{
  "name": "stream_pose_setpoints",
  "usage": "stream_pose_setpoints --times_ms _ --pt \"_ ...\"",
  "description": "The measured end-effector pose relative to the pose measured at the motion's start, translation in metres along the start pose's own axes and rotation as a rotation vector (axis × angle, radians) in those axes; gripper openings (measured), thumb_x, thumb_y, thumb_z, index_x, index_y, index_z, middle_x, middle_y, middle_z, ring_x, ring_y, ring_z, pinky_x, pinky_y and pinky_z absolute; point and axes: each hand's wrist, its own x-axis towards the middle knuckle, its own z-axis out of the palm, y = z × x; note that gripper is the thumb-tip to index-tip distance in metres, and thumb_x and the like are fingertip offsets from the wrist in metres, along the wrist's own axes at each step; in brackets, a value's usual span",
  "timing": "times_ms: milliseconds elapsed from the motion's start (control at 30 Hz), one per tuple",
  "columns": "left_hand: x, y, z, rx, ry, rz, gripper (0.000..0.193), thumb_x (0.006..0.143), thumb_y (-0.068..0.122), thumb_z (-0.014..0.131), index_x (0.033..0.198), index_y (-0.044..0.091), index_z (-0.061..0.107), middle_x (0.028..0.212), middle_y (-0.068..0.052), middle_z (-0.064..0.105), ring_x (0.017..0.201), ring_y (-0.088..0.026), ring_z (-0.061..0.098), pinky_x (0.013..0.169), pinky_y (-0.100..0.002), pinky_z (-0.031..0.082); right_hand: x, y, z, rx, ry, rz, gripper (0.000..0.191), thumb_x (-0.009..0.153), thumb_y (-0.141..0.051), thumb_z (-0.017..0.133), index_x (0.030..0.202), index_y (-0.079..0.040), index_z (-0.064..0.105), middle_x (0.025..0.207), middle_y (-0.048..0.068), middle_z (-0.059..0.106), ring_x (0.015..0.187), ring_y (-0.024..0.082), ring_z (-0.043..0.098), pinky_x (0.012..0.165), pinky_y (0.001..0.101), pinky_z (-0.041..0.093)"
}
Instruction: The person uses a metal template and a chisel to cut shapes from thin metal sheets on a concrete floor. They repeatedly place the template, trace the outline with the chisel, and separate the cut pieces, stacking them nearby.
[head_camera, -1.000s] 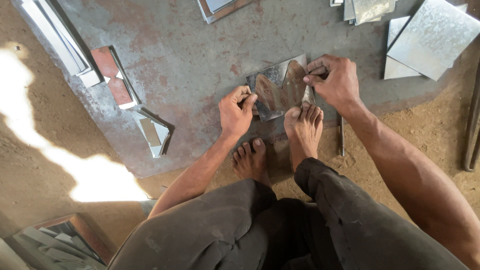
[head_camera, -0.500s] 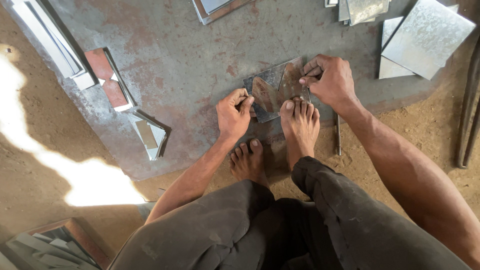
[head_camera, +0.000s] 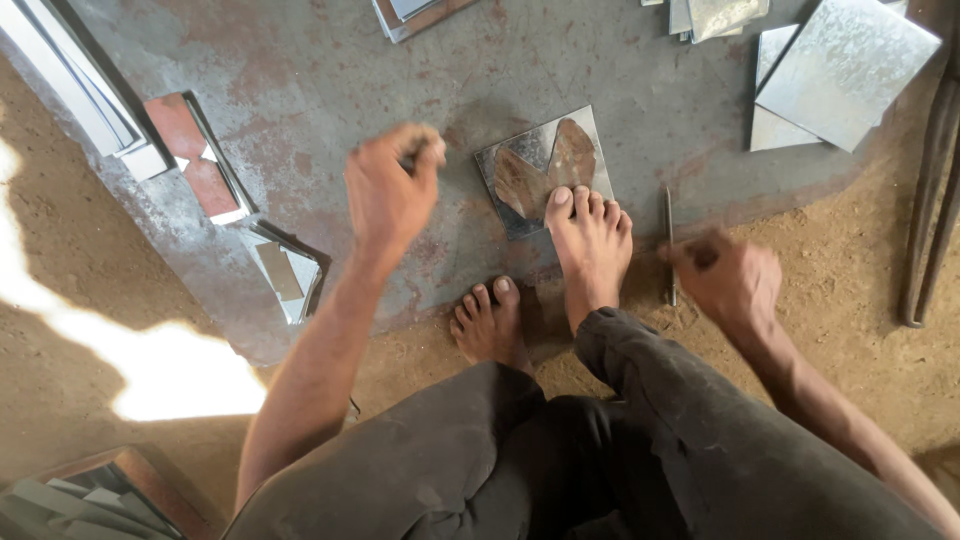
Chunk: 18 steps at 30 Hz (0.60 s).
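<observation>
Both hands, left (head_camera: 388, 190) fisted and right (head_camera: 725, 277) blurred, grip unclear, are hovering beside the foot-pinned plate (head_camera: 540, 165); a rod (head_camera: 669, 240) is lying near.

No packages here, no labels, no signs, no screens, only bare sheet metal and dirt floor in view.
</observation>
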Motion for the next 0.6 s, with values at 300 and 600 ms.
stream_pose_setpoints --times_ms 300,600 --pt "0.063 0.017 0.026 0.163 -0.335 0.123 0.03 0.077 0.03 0.09 0.091 0.011 0.072 0.085 -0.003 0.076 0.075 -0.018 0.073 0.069 -0.036 0.056 -0.073 0.048 0.032 0.258 0.066 -0.012 0.019 0.098 -0.022 0.073 0.109 -0.007 0.065 0.091 0.011 0.075 0.069 0.02 0.073 0.052 0.0312 0.059" --pt "0.067 0.013 0.061 0.474 -0.295 0.211 0.051 0.05 0.038 0.101 0.075 0.01 0.066 0.084 -0.003 0.071 0.084 -0.024 0.069 0.082 -0.048 0.054 -0.008 -0.001 -0.086 0.185 0.333 -0.777 0.015 0.098 -0.012 0.069 0.101 0.002 0.064 0.078 0.013 0.069 0.058 0.015 0.066 0.046 0.0257 0.049"
